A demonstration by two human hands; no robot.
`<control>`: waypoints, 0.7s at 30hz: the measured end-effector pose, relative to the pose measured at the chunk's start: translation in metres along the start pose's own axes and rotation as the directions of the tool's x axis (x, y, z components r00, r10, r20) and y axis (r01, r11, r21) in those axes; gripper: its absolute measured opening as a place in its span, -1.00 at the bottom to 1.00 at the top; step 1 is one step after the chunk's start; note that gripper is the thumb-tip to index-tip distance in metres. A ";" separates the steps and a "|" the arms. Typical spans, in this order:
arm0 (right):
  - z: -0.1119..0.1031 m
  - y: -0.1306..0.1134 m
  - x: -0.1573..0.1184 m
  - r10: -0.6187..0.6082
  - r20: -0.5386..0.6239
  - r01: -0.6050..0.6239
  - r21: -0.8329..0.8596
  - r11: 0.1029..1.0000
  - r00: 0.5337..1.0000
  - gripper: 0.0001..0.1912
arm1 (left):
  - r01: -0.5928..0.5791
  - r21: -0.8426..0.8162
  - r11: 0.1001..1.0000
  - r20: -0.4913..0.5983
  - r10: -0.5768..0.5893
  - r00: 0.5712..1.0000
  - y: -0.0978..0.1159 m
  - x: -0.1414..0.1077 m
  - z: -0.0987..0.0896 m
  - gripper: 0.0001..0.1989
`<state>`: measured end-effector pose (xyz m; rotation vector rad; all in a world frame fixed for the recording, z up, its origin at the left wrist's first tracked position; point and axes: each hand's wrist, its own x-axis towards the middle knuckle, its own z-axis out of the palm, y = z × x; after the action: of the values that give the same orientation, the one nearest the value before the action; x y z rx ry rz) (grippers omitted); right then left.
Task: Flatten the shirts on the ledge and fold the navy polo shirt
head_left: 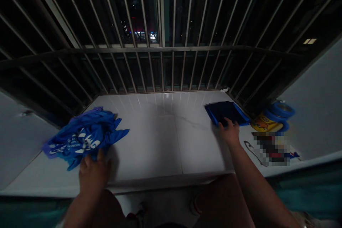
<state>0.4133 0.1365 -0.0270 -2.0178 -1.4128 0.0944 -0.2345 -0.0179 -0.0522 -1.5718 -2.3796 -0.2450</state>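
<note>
On the left of the white sill lies a crumpled heap of bright blue and purple cloth point(104, 128) with white printing, which looks like shirts. My left hand point(93, 172) is at the heap's near edge with its fingers apart; whether the fingertips press on the cloth I cannot tell. Toward the right rests a neatly folded dark blue cloth point(220, 110), with a brighter blue edge showing underneath. The fingers of my right hand point(229, 131) are spread at its near side, with the fingertips over its front edge.
White tiles form the window sill point(149, 139). Metal bars point(173, 48) close off the dark window behind it. On the right stand a blue and yellow container point(269, 123) and a flat item with a blurred print point(275, 149). My knees are below the front edge.
</note>
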 end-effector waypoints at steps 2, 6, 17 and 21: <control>0.004 -0.002 0.009 -0.016 0.003 0.017 -0.097 0.995 1.000 -0.28 | -0.142 -0.146 0.979 -0.055 0.135 0.989 0.028 -0.026 0.007 -0.35; 0.003 0.004 0.028 -0.050 0.060 0.056 -0.103 0.993 0.997 -0.62 | -0.376 -0.382 0.844 -0.082 0.375 0.924 0.065 -0.058 0.028 -0.40; -0.005 -0.034 0.000 -0.233 -0.067 0.232 -0.032 0.972 0.970 -0.71 | -0.144 -0.510 0.848 0.139 0.247 0.959 0.079 -0.075 0.048 -0.34; 0.028 -0.084 -0.101 -0.440 0.180 0.431 0.084 0.898 0.880 -0.74 | -0.134 -0.692 0.709 0.142 0.316 0.938 0.102 -0.079 0.031 -0.45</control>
<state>0.2919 0.0790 -0.0334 -1.6423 -1.9424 0.1259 -0.1164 -0.0373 -0.1080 -2.3196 -2.3687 -1.0158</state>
